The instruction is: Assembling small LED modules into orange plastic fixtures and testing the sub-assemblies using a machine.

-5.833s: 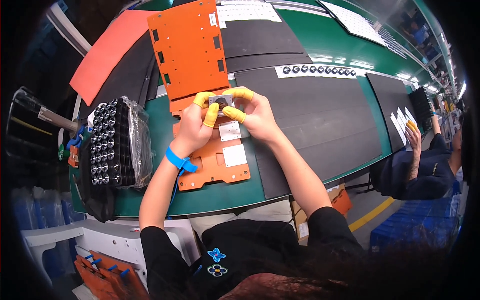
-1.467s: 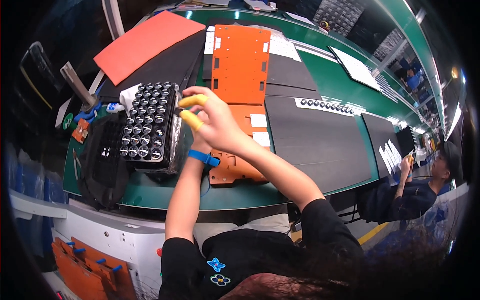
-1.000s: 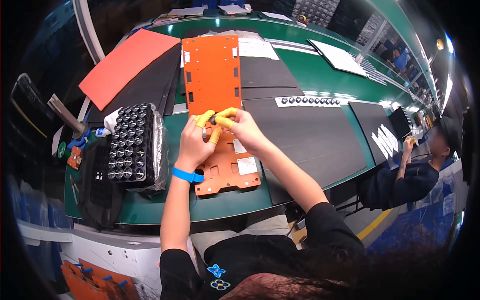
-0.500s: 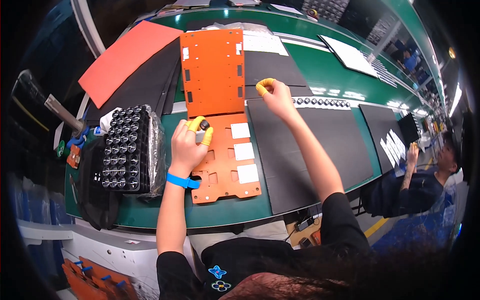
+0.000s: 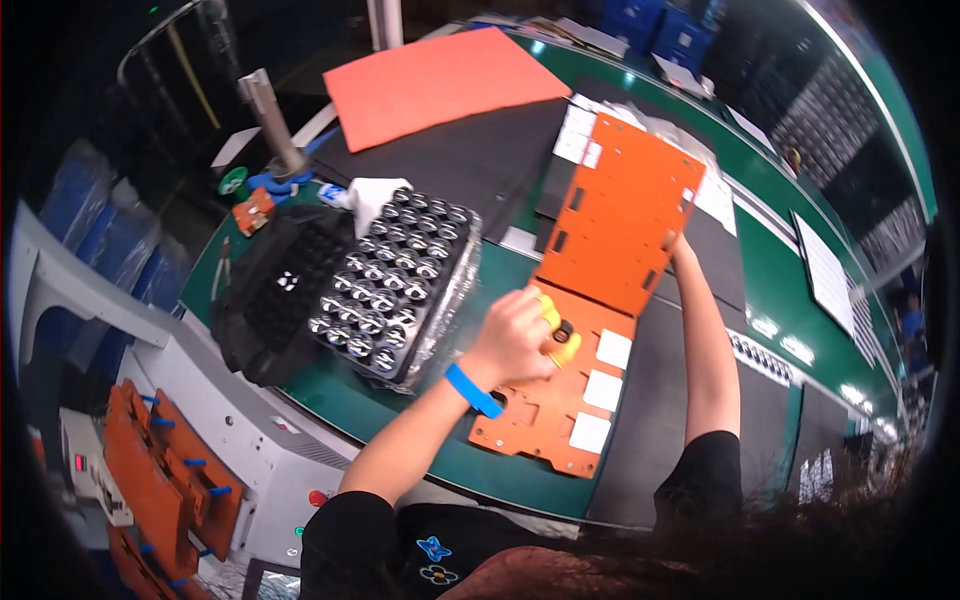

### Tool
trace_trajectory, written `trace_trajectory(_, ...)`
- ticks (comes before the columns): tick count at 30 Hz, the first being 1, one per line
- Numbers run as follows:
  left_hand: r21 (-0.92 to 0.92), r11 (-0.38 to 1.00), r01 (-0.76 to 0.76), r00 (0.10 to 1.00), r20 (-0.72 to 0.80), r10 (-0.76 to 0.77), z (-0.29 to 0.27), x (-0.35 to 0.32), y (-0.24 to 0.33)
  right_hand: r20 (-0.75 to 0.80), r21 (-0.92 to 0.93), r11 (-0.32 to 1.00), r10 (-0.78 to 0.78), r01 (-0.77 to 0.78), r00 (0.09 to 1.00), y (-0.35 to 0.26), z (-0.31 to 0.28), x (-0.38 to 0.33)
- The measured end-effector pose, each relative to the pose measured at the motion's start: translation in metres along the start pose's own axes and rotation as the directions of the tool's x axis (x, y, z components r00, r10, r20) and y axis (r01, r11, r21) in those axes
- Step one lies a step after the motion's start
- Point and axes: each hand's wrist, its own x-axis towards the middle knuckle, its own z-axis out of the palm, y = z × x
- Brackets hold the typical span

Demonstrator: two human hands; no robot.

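Observation:
My left hand (image 5: pixel 515 335), with yellow finger cots and a blue wristband, pinches a small black round part (image 5: pixel 564 332) between thumb and finger. It is over the lower plate of an orange hinged fixture (image 5: pixel 545 425), which carries several white rectangular pieces (image 5: pixel 602 391) along its right side. The fixture's orange lid (image 5: pixel 625 210) stands raised beyond the plate. At the lid's right edge is my right hand (image 5: pixel 679 246), a fingertip in front and the other fingers hidden behind the panel. Left of the fixture, a black tray (image 5: pixel 408 365) holds several shiny round lens-like parts (image 5: pixel 385 270).
A red-orange sheet (image 5: pixel 440 85) lies on black mats (image 5: pixel 450 165) at the back left. A white strip with round parts (image 5: pixel 762 357) sits to the right. Black bagged material (image 5: pixel 285 280) is beside the tray. Orange plates (image 5: pixel 165 480) stand at lower left.
My view has swung left. My right hand has come from above the black mat to the raised lid's right edge. My left hand still pinches the small black part over the fixture.

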Motion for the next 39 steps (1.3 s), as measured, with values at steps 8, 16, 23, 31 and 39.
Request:
trace_trajectory(8,0.047,0.999,0.024,0.999,-0.024,-0.023,-0.009,-0.001,0.000,0.024,-0.091,0.983,-0.161,0.162,0.987,-0.022,0.034,0.010)
trace_trajectory(16,0.029,0.999,0.014,1.000,-0.007,-0.013,-0.007,-0.002,0.002,-0.043,-0.245,0.926,-0.308,0.289,0.951,-0.046,-0.001,0.003)
trace_trajectory(23,0.018,0.999,0.027,1.000,0.004,-0.027,-0.008,0.000,0.007,-0.067,-0.375,0.856,-0.407,0.355,0.911,-0.034,-0.017,0.001)
trace_trajectory(31,-0.003,1.000,-0.003,1.000,0.000,0.003,-0.009,0.002,0.007,-0.034,-0.487,0.755,-0.518,0.439,0.855,-0.027,-0.009,-0.006)
trace_trajectory(39,0.020,0.999,0.029,1.000,-0.004,-0.029,-0.007,-0.001,0.005,-0.008,-0.622,0.634,-0.591,0.459,0.806,-0.014,-0.025,-0.031)
